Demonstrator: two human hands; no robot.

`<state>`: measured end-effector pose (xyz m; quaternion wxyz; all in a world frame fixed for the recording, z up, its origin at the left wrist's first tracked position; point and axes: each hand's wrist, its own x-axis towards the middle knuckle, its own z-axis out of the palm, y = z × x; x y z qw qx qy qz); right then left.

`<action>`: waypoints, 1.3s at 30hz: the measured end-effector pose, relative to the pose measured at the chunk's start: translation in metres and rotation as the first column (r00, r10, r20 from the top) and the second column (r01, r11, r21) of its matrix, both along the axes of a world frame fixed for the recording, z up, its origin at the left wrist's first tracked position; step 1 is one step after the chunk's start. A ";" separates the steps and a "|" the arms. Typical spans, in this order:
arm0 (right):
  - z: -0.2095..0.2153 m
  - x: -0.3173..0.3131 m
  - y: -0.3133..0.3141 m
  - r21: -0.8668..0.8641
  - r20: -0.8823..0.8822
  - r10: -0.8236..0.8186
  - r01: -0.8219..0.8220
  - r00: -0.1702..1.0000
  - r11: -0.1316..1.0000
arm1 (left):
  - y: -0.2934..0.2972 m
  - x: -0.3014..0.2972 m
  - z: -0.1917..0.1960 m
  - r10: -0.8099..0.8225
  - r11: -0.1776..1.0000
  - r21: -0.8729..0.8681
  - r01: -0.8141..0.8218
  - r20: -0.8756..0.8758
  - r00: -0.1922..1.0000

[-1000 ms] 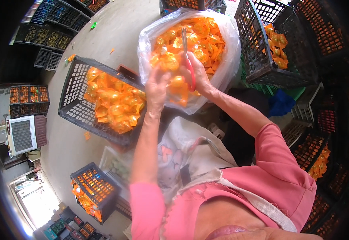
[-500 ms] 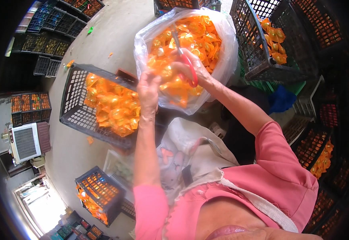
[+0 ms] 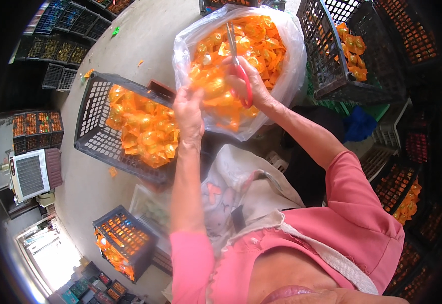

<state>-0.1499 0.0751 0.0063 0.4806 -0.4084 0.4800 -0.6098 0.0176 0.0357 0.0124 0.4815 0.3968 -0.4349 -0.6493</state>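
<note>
- The right hand (image 3: pixel 254 86) was wrapped round red-handled scissors (image 3: pixel 233 48), fingers curled in and about the loops, blades pointing forward and away from the body; whether the blades were slightly parted could not be told.
- Just left of that grip, blurred orange-wrapped fruits (image 3: pixel 212 86) showed between the hands; it was unclear whether any finger was touching them.
- Beyond the blur, the left hand (image 3: pixel 188 114) had its fingers bent toward the thumb, only a little apart; I could not tell whether it pinched anything.
- Over the last second the left hand had drawn leftward, toward the near side of the bag's rim, so the space between the hands had widened. The scissors had stayed in the same grasp, so, as I judged it, the handling went on with the cutting tool kept ready rather than laid aside.
- Beneath and ahead of both hands stood the clear plastic bag (image 3: pixel 294 50), filled with more orange-wrapped fruits.
- Left of the left hand, a tilted black mesh crate (image 3: pixel 97 101) held a heap of wrapped fruits (image 3: pixel 147 131).
- Farther right of the scissors, another black crate (image 3: pixel 327 76) held a smaller batch (image 3: pixel 352 50), with a blue cloth (image 3: pixel 358 124) nearer the body.
- Behind the hands, a pale apron (image 3: pixel 241 172) covered the lap.
</note>
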 end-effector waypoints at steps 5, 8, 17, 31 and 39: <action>-0.012 -0.002 -0.005 -0.057 0.130 0.030 -0.022 0.991 0.998 | 0.004 -0.002 0.011 -0.025 1.000 0.007 0.025 -0.081 0.996; 0.006 -0.005 -0.001 -0.047 0.186 0.121 -0.115 0.975 0.992 | 0.002 0.007 0.013 -0.078 0.996 0.021 0.081 -0.110 0.991; 0.006 -0.009 0.002 -0.040 0.080 0.144 -0.142 0.986 0.989 | 0.007 0.006 0.010 -0.089 0.972 -0.203 0.120 0.152 0.984; -0.008 -0.027 0.001 0.273 0.447 0.033 -0.171 0.894 0.947 | 0.015 -0.013 0.028 -0.064 0.729 -0.477 0.491 0.667 0.743; 0.002 -0.028 0.002 0.208 0.298 0.146 -0.214 0.943 0.955 | 0.012 -0.010 0.016 -0.256 0.955 -0.061 0.291 0.327 0.910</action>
